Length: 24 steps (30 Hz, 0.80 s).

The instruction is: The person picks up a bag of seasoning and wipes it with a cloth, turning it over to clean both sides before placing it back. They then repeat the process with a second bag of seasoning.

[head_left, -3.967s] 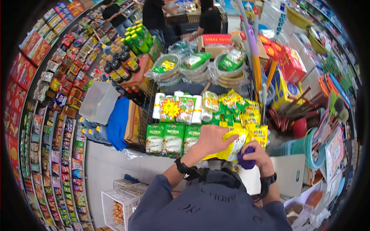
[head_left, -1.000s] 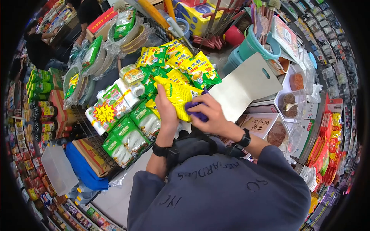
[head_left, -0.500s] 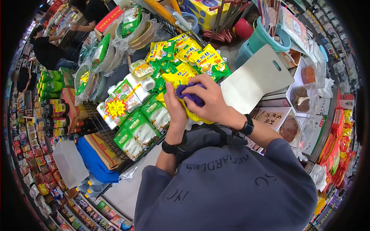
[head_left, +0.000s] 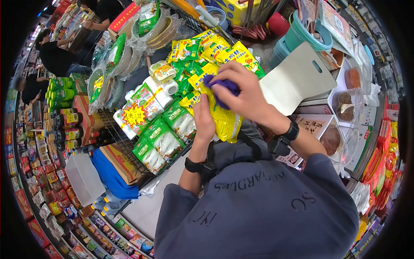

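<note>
1. Clutching bunched purple cloth (head_left: 223,90) in right hand (head_left: 243,90), fingers curled narrow around it, at the upper part of a glossy yellow plastic packet (head_left: 228,124), just in front of the torso.
2. Steadying the same packet along its left side with left hand (head_left: 203,119). Can't tell how far closed, fingers partly hidden.
3. From the hands, at 8 o'clock, near: green-and-white bags (head_left: 166,140), side by side.
4. At 9 o'clock: white rolls (head_left: 163,93) in a bundle with a yellow starburst label (head_left: 134,115).
5. At 11 to 12, just beyond: heaped yellow-and-green chicken-seasoning packets (head_left: 215,49), overlapping.
6. At 2 to 3: white board (head_left: 293,80) with slot handle, tilted.
7. At 3 to 4: clear tubs of dark food (head_left: 332,138).
8. At 1 to 2, farther: teal bucket (head_left: 302,34) with long-handled items upright.
9. At 10 to 11: plastic-wrapped stacked baskets (head_left: 159,36), green packs on top.
10. At 8, farther: clear plastic bin (head_left: 84,179) beside blue cloth (head_left: 112,175).
11. At 10, far: person in black top (head_left: 56,56).
</note>
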{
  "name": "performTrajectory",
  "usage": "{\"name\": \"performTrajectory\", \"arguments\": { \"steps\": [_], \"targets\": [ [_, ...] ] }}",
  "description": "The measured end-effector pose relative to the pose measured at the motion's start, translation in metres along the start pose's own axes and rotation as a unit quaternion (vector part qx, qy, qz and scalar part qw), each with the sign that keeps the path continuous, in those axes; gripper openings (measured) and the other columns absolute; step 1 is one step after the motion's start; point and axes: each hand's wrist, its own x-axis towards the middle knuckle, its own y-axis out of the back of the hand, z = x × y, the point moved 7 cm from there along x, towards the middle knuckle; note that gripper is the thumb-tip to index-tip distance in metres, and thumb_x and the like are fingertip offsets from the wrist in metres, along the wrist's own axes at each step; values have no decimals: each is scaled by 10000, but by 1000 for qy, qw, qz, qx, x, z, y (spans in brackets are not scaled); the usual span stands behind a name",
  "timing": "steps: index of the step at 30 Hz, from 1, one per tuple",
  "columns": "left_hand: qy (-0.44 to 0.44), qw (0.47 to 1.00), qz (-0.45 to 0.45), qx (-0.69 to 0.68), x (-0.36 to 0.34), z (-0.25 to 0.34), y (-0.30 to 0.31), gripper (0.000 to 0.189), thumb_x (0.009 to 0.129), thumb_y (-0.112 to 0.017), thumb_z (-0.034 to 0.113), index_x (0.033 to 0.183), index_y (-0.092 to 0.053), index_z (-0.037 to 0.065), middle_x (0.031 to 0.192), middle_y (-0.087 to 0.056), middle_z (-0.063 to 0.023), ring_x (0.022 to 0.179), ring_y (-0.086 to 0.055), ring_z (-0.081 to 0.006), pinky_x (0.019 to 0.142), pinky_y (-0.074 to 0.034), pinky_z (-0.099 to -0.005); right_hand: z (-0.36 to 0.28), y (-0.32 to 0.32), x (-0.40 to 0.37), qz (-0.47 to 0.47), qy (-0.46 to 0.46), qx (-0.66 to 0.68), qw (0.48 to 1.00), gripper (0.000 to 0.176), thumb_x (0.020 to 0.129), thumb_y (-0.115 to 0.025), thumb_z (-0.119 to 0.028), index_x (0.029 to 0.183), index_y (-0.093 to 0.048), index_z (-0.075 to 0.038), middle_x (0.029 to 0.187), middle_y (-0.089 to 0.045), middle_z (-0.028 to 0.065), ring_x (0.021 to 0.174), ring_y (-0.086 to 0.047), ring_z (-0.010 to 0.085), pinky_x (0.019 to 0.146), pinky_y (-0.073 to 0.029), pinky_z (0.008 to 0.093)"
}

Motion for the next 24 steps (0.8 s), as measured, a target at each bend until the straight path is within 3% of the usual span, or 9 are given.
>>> {"name": "performTrajectory", "arguments": {
  "steps": [2, 4, 7, 8, 13, 15, 18, 22, 24],
  "targets": [
    [-45, 997, -30, 46, -3, 10, -7, 573, 1142, -303, 436, 1456, -492, -6, 1392, -596, -137, 1270, -602, -220, 1057, -504, -380, -13, -17, 0, -16, 44, -27, 999, 187, 818, -774, -144, 961, -723, -35, 988, -643, 132, 901, -660, 307, 788, -542, 387],
    [24, 990, -14, -137, -1, 4, -5, 588, 1137, -290, 454, 1493, -450, 14, 1452, -552, -157, 1307, -582, -256, 1099, -484, -410, -7, -22, -7, -13, 52, -45, 998, 198, 795, -786, -133, 962, -729, -44, 1008, -641, 129, 925, -656, 317, 797, -545, 395],
    [26, 966, -11, -259, -3, 22, -10, 605, 1130, -294, 472, 1510, -435, 22, 1461, -552, -162, 1334, -564, -290, 1142, -446, -433, 5, -15, -19, -5, 24, -52, 998, 227, 779, -794, -90, 994, -737, -42, 1031, -641, 138, 948, -660, 323, 815, -550, 403],
    [42, 958, 9, -285, -3, 24, -7, 623, 1115, -335, 516, 1480, -467, 29, 1412, -596, -151, 1281, -606, -284, 1095, -484, -431, 9, -13, -26, -9, 24, -48, 999, 227, 779, -794, -90, 994, -737, -42, 1031, -641, 138, 948, -660, 323, 815, -550, 403],
    [69, 947, 77, -305, 1, 32, 14, 612, 1081, -408, 576, 1377, -553, 60, 1256, -691, -130, 1078, -702, -274, 949, -559, -438, 31, -3, -47, -34, 4, -97, 995, 249, 786, -786, -85, 1028, -744, -42, 1052, -649, 148, 971, -665, 325, 845, -551, 404],
    [69, 940, 100, -320, 6, 27, 16, 608, 1082, -402, 579, 1368, -561, 66, 1243, -695, -122, 1067, -704, -275, 946, -560, -433, 39, 1, -46, -43, -17, -114, 992, 241, 791, -782, -77, 1026, -747, -41, 1048, -647, 154, 958, -664, 323, 828, -551, 401],
    [51, 942, 125, -308, 12, 13, 26, 605, 1083, -387, 589, 1351, -572, 80, 1221, -701, -99, 1052, -703, -266, 940, -561, -424, 25, 12, -31, 30, -26, -105, 994, 210, 799, -767, -48, 1007, -750, -36, 1030, -645, 150, 910, -659, 324, 778, -547, 387],
    [15, 949, 123, -291, 20, 6, 22, 615, 1112, -319, 558, 1398, -521, 52, 1276, -678, -122, 1109, -694, -255, 936, -575, -409, -30, -21, -27, 11, 69, -62, 996, 319, 731, -807, -81, 1044, -750, -67, 1066, -646, 129, 952, -641, 320, 810, -536, 416],
    [15, 950, 133, -281, 20, 14, 20, 621, 1110, -307, 562, 1402, -525, 59, 1292, -673, -124, 1123, -687, -275, 959, -563, -431, -30, -37, -37, -3, 106, -110, 988, 380, 704, -811, -80, 1078, -744, -69, 1070, -646, 131, 938, -637, 327, 799, -536, 420]
  ]
}}
